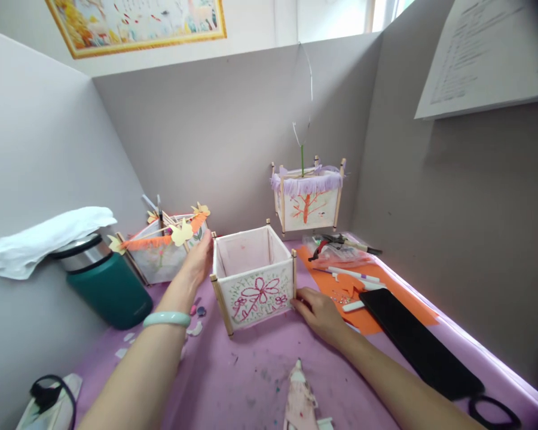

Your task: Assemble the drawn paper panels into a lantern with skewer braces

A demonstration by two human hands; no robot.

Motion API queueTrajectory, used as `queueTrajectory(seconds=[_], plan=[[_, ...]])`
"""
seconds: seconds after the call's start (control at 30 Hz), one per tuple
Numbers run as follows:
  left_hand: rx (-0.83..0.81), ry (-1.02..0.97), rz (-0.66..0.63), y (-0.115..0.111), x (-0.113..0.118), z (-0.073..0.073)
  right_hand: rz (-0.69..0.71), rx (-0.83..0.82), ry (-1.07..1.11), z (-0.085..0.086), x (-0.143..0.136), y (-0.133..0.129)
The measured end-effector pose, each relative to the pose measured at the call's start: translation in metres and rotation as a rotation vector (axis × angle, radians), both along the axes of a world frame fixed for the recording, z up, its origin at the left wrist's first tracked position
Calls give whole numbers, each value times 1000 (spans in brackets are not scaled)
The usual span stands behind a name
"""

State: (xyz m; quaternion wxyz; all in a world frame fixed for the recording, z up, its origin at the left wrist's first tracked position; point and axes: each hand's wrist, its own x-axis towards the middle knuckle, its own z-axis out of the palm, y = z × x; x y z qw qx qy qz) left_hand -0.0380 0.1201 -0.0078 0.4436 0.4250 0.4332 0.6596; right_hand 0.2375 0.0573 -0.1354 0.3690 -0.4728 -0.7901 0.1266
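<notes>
An open-topped white box (251, 298) with wooden sticks at its corners stands on the purple tabletop. Pink flowers and green dashes are drawn on its front panel. My left hand (201, 258) grips its far left side, with the fingertips partly hidden behind the corner stick. At the lower right corner, my right hand (314, 307) closes its fingers on the box's edge. In front of the box lies a stained glue gun (299, 397), its nozzle pointing toward the box.
A box with orange fringe (155, 263) holds brushes and sticks, beside a green bottle (107, 289). A purple-fringed box (309, 206) hangs at the back. Right lie pliers (341, 242), orange paper (376, 322) and a black phone-like slab (419, 340). Grey partitions (233, 131) enclose the table.
</notes>
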Motion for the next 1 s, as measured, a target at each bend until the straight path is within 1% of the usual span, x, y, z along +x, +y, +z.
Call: queueTrajectory(seconds=[0.07,0.13,0.17,0.2,0.3,0.33,0.4,0.43,0.5,0.63,0.73,0.87,0.93,1.0], plan=[[-64,-6,70,-15,-4,-9,2,4,-1,-1,0,0],[-66,19,168,-36,-3,-21,4,4,-4,-1,0,0],[-52,42,194,-49,0,-28,6,4,-7,-2,1,0],[-17,134,232,-63,3,-36,9,5,-10,-2,1,0],[15,242,260,-102,15,-59,17,12,-11,-2,1,-1],[24,415,296,-112,18,-65,20,12,-9,-1,1,-2],[45,646,370,-126,22,-74,22,12,-2,0,1,-4],[59,745,381,-131,23,-77,23,13,0,1,2,-5],[96,861,374,-134,23,-80,24,20,0,3,2,-8],[140,956,374,-134,20,-81,55,40,-19,7,3,-13],[111,1007,350,-134,19,-83,43,46,-27,7,3,-14],[4,1200,270,-136,17,-89,15,37,-36,4,3,-11],[-15,1297,269,-136,17,-91,13,43,-40,2,3,-11],[15,1338,294,-136,16,-91,9,73,-37,2,1,-11]])
